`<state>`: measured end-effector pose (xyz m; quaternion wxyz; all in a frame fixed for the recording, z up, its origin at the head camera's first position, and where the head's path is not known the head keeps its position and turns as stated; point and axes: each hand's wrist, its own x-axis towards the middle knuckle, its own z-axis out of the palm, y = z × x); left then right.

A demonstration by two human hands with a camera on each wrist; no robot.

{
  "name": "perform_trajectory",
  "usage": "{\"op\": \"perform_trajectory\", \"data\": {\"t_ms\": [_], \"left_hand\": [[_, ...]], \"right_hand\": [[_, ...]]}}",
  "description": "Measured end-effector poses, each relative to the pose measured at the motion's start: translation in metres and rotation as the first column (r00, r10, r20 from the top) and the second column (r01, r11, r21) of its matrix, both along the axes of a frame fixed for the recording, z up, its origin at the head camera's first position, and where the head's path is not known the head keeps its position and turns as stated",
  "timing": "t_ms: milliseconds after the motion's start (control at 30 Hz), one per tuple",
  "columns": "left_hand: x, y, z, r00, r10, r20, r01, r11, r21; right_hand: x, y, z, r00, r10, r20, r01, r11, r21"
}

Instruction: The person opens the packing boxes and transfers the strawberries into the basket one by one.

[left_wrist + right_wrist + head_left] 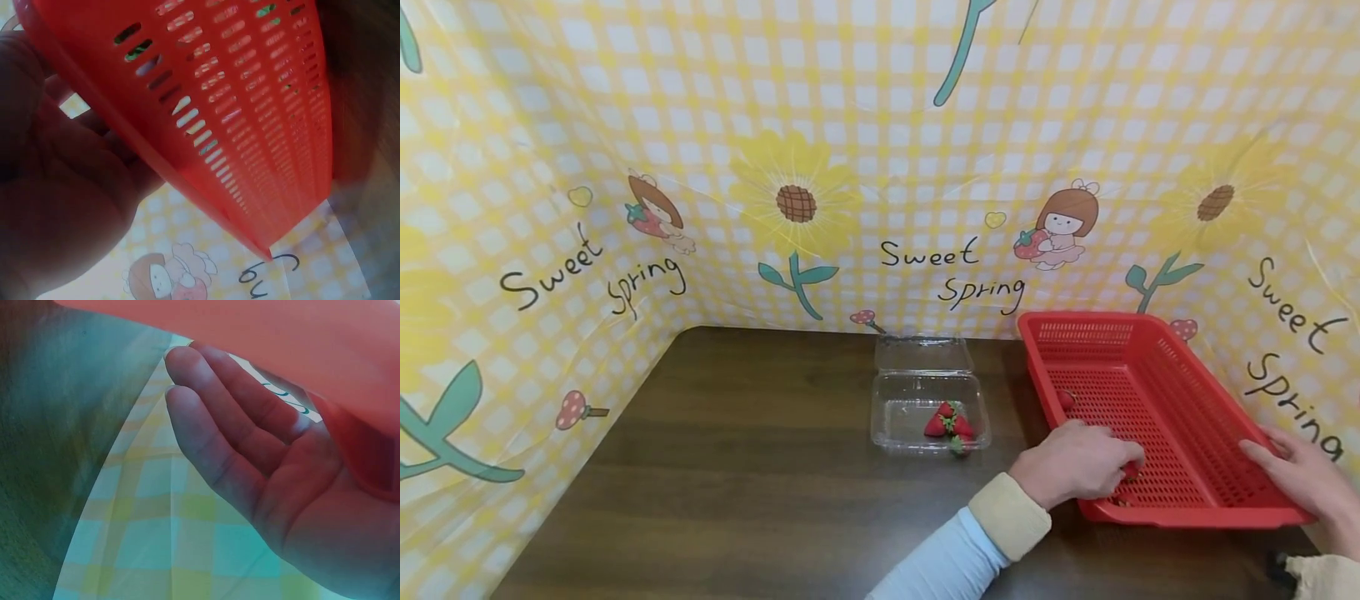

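Note:
A red plastic basket (1217, 400) with slotted walls stands at the right of the table, several strawberries along its left side. My left hand (1078, 462) reaches over its left rim, fingers curled down at a strawberry (1131, 472) that they partly hide. In the left wrist view the palm is beside the slotted wall (187, 125), with green leaves showing through. My right hand (1303, 475) holds the right rim, thumb over the edge; its fingers (219, 444) lie outside, below the rim. Another strawberry (1066, 400) lies farther back in the basket.
Left of the basket, an open clear plastic clamshell box (891, 429) holds several strawberries (936, 425) in its right part, its lid (922, 354) folded back. The brown wooden table (737, 467) meets a yellow checked cloth (910, 167) at the back and sides.

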<state>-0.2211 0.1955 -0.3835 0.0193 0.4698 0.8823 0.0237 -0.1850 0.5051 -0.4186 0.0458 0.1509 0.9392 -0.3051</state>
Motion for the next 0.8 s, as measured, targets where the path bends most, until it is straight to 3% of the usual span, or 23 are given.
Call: {"op": "perform_trajectory", "data": {"t_ms": [267, 533, 800], "left_hand": [[0.007, 0.017, 0.006, 0.984, 0.145, 0.102, -0.132, 0.983, -0.126], [0.006, 0.021, 0.008, 0.969, 0.177, 0.174, -0.138, 0.967, -0.216], [0.007, 0.019, 0.007, 0.97, 0.181, 0.159, -0.15, 0.97, -0.189]], "right_hand": [[0.0, 0.001, 0.0, 1.0, 0.008, -0.018, -0.007, 0.998, 0.055], [0.001, -0.002, 0.003, 0.999, 0.015, -0.037, -0.011, 0.996, 0.089], [0.0, -0.002, 0.0, 1.0, -0.024, -0.01, 0.025, 0.999, 0.044]]}}
